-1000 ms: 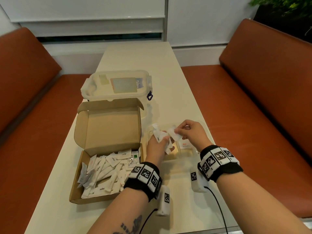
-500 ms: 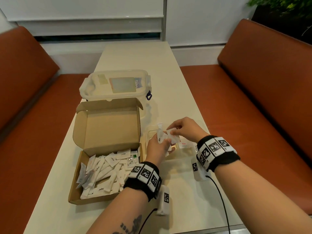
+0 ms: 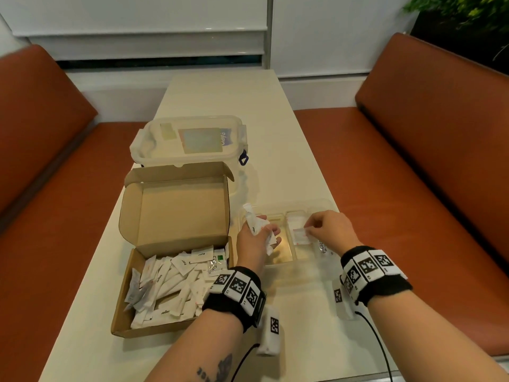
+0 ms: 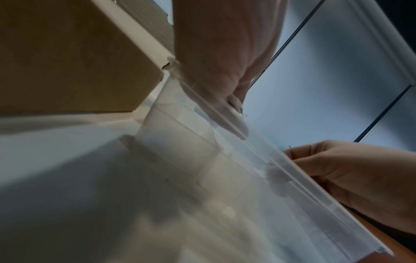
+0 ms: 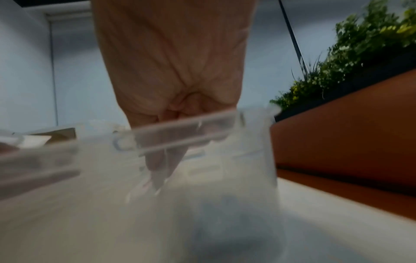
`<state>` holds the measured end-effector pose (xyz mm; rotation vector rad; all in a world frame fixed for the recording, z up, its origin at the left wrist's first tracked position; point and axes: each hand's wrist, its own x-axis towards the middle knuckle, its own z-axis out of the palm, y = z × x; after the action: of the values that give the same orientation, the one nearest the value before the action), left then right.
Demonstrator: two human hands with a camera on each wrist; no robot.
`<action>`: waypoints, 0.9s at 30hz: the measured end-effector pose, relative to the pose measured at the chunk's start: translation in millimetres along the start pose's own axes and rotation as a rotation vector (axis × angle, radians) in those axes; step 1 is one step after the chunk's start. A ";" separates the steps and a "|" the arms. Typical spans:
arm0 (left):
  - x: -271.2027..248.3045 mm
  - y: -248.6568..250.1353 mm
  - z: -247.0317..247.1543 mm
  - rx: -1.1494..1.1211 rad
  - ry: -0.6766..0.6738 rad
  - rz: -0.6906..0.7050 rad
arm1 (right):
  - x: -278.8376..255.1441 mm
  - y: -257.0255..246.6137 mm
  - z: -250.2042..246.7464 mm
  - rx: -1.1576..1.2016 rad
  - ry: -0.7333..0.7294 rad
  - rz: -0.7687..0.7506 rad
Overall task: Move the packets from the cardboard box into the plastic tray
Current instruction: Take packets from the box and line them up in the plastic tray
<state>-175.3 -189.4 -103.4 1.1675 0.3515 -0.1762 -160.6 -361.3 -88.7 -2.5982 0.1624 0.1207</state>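
**A:** Left to right. The open brown cardboard box [image 3: 154,274] sits at your left and holds a loose heap of small white paper packets [image 3: 170,282]. Just right of it is the clear plastic compartment tray [image 3: 322,206]. Most of the task is left, judging by that heap.

**B:** Hands?

**A:** Your left hand [image 3: 254,244] hangs over the tray's left compartment, fingers curled round a bunch of white packets [image 3: 254,224]. Your right hand [image 3: 329,230] pinches a single white packet [image 3: 300,234] low in the middle compartment. A few packets already lie there. The right wrist view is blurred, so it shows no contact detail.

**B:** Risks?

**A:** The left bunch is fanned out and one packet pokes up past your knuckles. If you loosen that grip, I'd expect strays to land on the table or back in the box. The tray looks light and thin-walled, so a nudge from either wrist could slide it. Packets may also end up across the divider.

**B:** Surface, room?

**A:** There's a long cream table [image 3: 289,139] with a smooth top. A clear lidded plastic container [image 3: 190,139] stands behind the box. Rust-orange bench seats [image 3: 429,150] run along both sides, white wall panels close the far end, and green plants [image 3: 465,12] sit top right.
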 end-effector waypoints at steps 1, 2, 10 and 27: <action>-0.1 -0.1 0.0 -0.004 -0.002 -0.001 | -0.2 -0.3 3.7 -0.021 0.005 0.004; -0.1 -0.1 0.0 -0.008 -0.003 -0.002 | -0.7 -0.4 7.3 -0.030 0.013 0.008; -0.1 -0.1 0.5 -0.023 -0.006 -0.010 | 7.2 -2.6 18.9 -0.224 0.060 -0.093; -0.3 0.3 -0.7 0.054 -0.042 -0.006 | 4.2 -9.3 28.6 -0.070 0.100 -0.120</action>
<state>-175.6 -188.6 -103.3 1.2142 0.3148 -0.2169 -156.7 -339.0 -109.1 -2.6774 0.0378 -0.0479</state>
